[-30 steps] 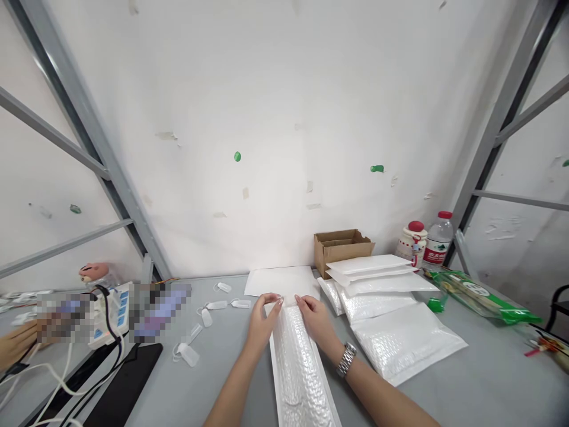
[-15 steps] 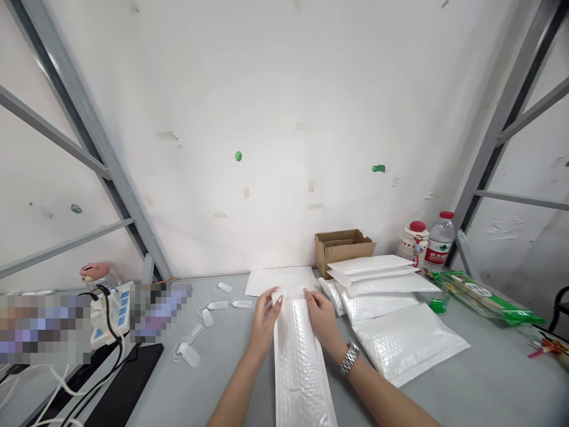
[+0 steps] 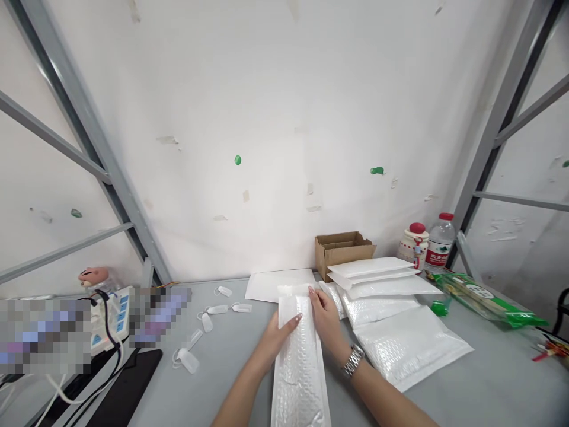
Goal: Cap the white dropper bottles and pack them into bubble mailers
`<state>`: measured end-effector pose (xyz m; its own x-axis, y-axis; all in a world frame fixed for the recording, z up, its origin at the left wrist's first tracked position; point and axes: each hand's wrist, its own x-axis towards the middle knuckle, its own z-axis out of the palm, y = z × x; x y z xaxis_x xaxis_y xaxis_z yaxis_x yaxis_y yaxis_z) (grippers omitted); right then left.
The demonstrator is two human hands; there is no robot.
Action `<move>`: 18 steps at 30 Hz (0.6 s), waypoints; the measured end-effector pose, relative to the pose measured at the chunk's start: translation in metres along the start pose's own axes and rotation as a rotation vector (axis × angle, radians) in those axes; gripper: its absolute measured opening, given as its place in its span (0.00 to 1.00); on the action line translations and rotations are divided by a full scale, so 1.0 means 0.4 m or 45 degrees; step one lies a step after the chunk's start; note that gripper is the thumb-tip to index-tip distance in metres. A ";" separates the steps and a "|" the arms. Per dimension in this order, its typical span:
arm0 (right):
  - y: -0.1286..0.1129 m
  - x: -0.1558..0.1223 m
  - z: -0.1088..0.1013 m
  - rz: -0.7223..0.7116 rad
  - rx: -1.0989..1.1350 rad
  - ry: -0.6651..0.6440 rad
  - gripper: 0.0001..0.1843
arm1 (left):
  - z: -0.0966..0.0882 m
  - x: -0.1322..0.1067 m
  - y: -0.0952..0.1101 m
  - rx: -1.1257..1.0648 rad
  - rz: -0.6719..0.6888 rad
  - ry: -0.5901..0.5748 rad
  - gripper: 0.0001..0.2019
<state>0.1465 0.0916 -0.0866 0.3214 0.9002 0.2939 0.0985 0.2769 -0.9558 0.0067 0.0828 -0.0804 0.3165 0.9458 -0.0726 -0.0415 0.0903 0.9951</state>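
A long white bubble mailer point(image 3: 301, 367) runs from the bottom edge up to the middle of the table between my hands. My left hand point(image 3: 279, 333) grips its left side, thumb lying across the top face and the other fingers hidden behind it. Near the top right corner, my right hand point(image 3: 325, 311) pinches the mailer's edge; a metal watch is on that wrist. Behind the mailer's top end lies a flat white sheet or envelope point(image 3: 267, 284). Further white bubble mailers point(image 3: 411, 344) lie in an overlapping pile to the right.
An open cardboard box point(image 3: 340, 254) stands behind the pile, with a red-capped jar point(image 3: 409, 246) and water bottle point(image 3: 440, 246) beyond. Several small white tags point(image 3: 187, 360) lie left. A power strip point(image 3: 111, 323), cables and a black slab point(image 3: 128, 391) occupy the far left; a green-edged packet point(image 3: 484, 299) lies right.
My left hand has slid down from the mailer's top end to its left side, and its thumb now lies on the face. The mailer's top end appears lifted and squared off.
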 end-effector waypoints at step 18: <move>0.008 0.047 -0.038 0.256 0.133 -0.657 0.18 | -0.024 0.010 -0.004 -0.140 -0.204 -0.018 0.26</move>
<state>0.1674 0.1043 -0.0842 -0.1810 0.9791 0.0930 -0.0189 0.0910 -0.9957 -0.0010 0.0896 -0.0827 0.3407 0.9122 -0.2276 -0.0926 0.2734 0.9574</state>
